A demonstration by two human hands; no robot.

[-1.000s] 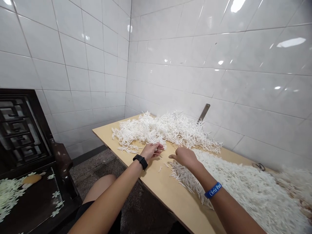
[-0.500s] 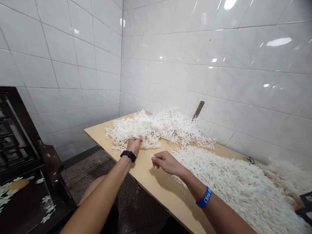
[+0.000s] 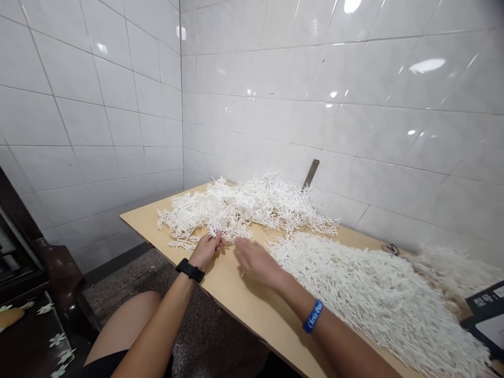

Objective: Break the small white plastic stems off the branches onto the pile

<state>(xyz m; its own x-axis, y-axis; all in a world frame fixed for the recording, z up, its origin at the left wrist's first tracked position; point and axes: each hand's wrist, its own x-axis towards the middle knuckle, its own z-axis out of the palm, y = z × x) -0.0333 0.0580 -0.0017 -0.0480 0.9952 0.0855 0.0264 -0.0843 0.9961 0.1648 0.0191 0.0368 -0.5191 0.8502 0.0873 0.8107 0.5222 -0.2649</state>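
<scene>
A loose heap of white plastic sprigs lies across the far part of the plywood tabletop. My left hand is at the heap's near edge, its fingers closed on a few sprigs. My right hand is slightly blurred, low over the bare board between the heap and a dense layer of white sprigs. Its fingers point toward my left hand, with nothing visible in them.
White glossy tiles line the walls behind the table. A metal bracket stands against the back wall. A dark wooden chair with white flowers on its seat is at left. A black-and-white card lies at right.
The whole view has shifted left in the frame as my head turned right. My right hand has moved closer to my left hand, and its fingers look looser.
</scene>
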